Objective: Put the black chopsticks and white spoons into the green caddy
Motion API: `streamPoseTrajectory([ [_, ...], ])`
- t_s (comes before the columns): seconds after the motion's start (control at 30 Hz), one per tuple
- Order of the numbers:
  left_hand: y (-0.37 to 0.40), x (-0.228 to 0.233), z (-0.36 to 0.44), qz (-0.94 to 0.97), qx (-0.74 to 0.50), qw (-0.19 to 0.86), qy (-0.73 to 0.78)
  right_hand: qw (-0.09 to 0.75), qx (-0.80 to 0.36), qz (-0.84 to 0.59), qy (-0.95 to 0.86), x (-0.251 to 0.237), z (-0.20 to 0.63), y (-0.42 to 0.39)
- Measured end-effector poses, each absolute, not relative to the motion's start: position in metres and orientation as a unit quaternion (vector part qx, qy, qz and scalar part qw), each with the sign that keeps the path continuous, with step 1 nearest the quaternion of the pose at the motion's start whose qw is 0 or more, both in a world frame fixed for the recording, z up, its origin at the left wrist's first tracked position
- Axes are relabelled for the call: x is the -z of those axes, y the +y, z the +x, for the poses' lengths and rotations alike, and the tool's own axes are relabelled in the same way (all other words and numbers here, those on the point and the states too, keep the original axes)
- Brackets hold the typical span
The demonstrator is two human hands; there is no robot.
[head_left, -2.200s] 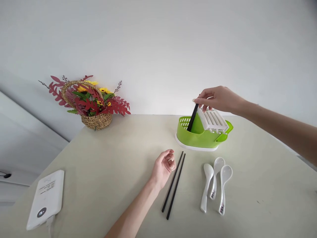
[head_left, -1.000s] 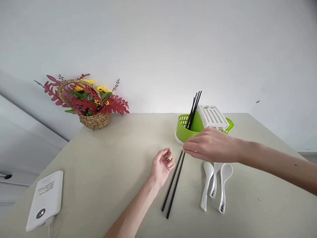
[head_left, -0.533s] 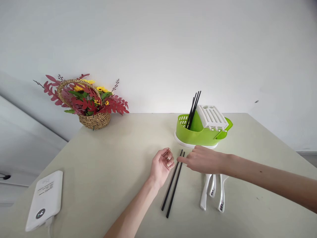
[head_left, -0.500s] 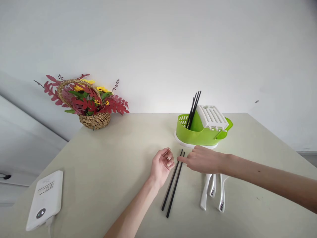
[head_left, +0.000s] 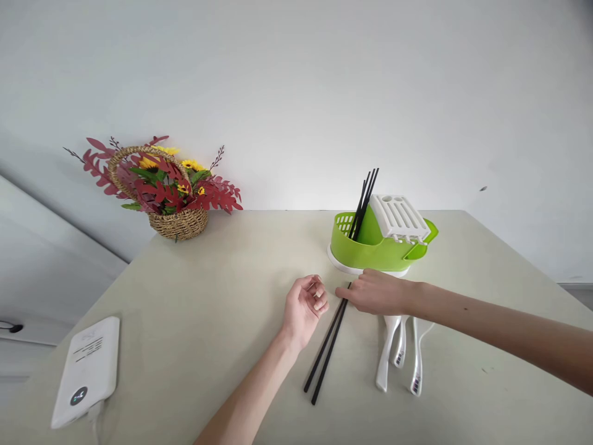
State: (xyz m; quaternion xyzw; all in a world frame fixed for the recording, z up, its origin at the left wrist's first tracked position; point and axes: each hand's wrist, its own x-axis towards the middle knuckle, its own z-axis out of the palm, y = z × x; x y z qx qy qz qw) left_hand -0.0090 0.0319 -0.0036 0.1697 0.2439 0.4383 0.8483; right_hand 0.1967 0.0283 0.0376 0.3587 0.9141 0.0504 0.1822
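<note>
- Our right hand (head_left: 377, 292) lies low over the tabletop (head_left: 208, 309), fingers stretched flat and close together, their tips at the far ends of the two black chopsticks (head_left: 327, 349). We see contact there, but no closed pinch; whether a stick is already gripped we cannot tell.
- Our left hand (head_left: 306, 307) rests on the tabletop just beside the same pair, palm turned up, fingers loosely curled around nothing — idle, out of the way of the sticks.
- Those chopsticks lie side by side, parallel, slanting from near our body up toward the right hand, so their far tips are the easiest part to reach.
- Three white spoons (head_left: 401, 352) lie just right of the sticks, handles toward us, their bowls hidden under our right wrist.
- Beyond the hand stands the green cutlery holder (head_left: 375, 250) with a white slotted rack on top; several more black chopsticks (head_left: 364, 201) lean upright in its left compartment.
- Well apart, a flower basket (head_left: 178, 216) sits at the far left by the wall, and a white power bank (head_left: 88, 371) lies at the near left edge.
</note>
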Motion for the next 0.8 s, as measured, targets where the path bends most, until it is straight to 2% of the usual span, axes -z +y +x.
streamPoseTrajectory([
  [0.6,0.032,0.004,-0.01,0.173,-0.433,0.851,0.24,0.149,-0.033,0.326,0.933,-0.039,0.202,0.034],
  [0.8,0.028,0.007,-0.005,0.271,-0.437,0.815,0.268,0.068,-0.011,0.293,0.954,-0.055,0.213,0.034],
])
